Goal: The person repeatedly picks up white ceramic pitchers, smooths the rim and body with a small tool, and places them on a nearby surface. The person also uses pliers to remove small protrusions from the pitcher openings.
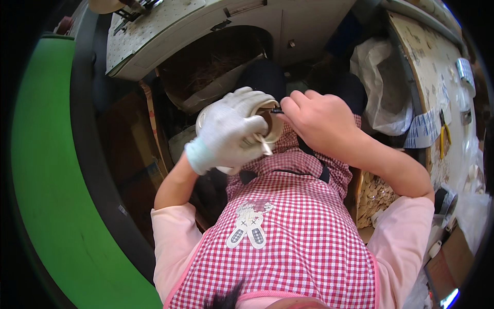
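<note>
My left hand [234, 126], in a white knit glove with a pale blue cuff, is wrapped round a cream hollow piece [278, 131]. The piece has a curved rim and a brown inside, and a thin white pointed strip [265, 146] sticks out beside my thumb. Most of it is hidden by the glove, so its exact kind is unclear. My bare right hand [319, 116] is closed in a pinch on a slim dark tool [277, 110], whose tip reaches the rim of the opening. Both hands meet above my lap, over a red checked apron [293, 211].
A green conveyor belt [46, 170] runs along the left. Ahead stands a pale cabinet [206, 26] with a dark opening. To the right is a worn workbench [419, 56] with yellow-handled pliers [444, 135], beside a white plastic bag [383, 98]. A box of tan scraps [375, 198] sits below it.
</note>
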`<state>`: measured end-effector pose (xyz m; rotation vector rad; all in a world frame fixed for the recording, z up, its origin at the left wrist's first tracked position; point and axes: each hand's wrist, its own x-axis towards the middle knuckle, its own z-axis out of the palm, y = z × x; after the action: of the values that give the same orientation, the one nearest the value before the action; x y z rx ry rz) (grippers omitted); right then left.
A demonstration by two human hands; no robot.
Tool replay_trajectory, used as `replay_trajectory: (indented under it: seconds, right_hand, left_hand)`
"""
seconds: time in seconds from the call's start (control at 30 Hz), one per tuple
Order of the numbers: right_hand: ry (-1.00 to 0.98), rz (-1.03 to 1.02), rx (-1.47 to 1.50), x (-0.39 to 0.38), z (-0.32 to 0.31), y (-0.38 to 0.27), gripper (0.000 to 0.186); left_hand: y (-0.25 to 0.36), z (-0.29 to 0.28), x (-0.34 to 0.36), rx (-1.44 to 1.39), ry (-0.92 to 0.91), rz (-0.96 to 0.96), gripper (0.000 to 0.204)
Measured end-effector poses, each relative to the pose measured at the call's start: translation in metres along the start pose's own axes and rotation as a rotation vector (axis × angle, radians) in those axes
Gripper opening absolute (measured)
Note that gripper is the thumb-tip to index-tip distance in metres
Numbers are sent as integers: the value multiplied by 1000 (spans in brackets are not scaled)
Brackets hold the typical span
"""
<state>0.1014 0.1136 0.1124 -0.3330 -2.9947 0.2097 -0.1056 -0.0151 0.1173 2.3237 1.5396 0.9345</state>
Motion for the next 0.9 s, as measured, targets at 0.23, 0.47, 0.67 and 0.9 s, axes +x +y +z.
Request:
replay_trajectory:
  seconds: [0.23, 0.47, 0.67, 0.9]
  right_hand:
    - [-552, 363, 597, -5, 24, 2, 49]
    - [-1054, 452, 1209, -30, 30, 11, 63]
    - [-1307, 707, 1738, -29, 74, 6, 46]
    - [-824, 621, 2350, 1, 46, 1, 45]
  left_hand:
    - [24, 59, -12, 178, -109, -13, 32]
    - [26, 66, -33, 191, -36, -5, 32]
    - [30, 80, -39, 261, -65, -12, 18]
    - [-8, 50, -25, 369, 209, -199, 44]
